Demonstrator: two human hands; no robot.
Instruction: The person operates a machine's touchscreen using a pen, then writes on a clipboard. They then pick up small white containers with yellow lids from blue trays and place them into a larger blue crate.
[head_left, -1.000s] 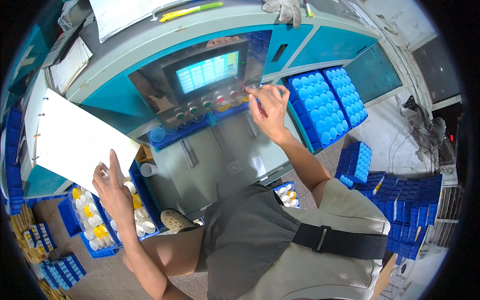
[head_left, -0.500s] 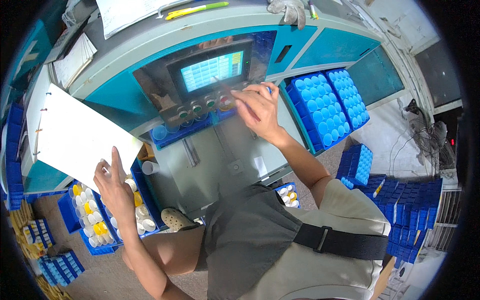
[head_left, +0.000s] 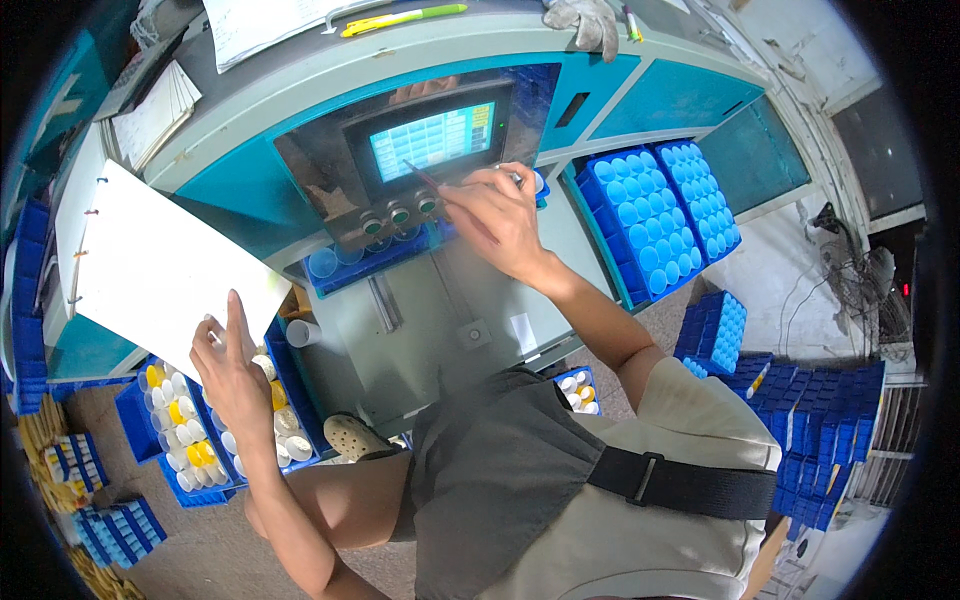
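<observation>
My right hand (head_left: pixel 500 215) pinches a thin dark pen-like stick (head_left: pixel 428 178), its tip at the lit touch screen (head_left: pixel 432 138) of a teal machine. Whether the tip touches the glass cannot be made out. Below the screen, a row of round green push buttons (head_left: pixel 399 215) lies beside the hand. On the left, my left hand (head_left: pixel 232 365) rests at the lower right corner of a white page in a ring binder (head_left: pixel 165 260). Its index finger is stretched over the paper, and the other fingers are loosely bent.
Blue trays of light-blue cups (head_left: pixel 640 215) stand to the right. Blue bins of white and yellow cups (head_left: pixel 185 425) sit lower left. Stacked blue trays (head_left: pixel 820 430) and a fan (head_left: pixel 858 265) are far right. Gloves (head_left: pixel 585 25) and a yellow-green pen (head_left: pixel 400 20) lie on the machine top.
My right hand has shifted slightly left and down, and the stick's tip has moved left and slightly down across the screen. My left hand stays on the page.
</observation>
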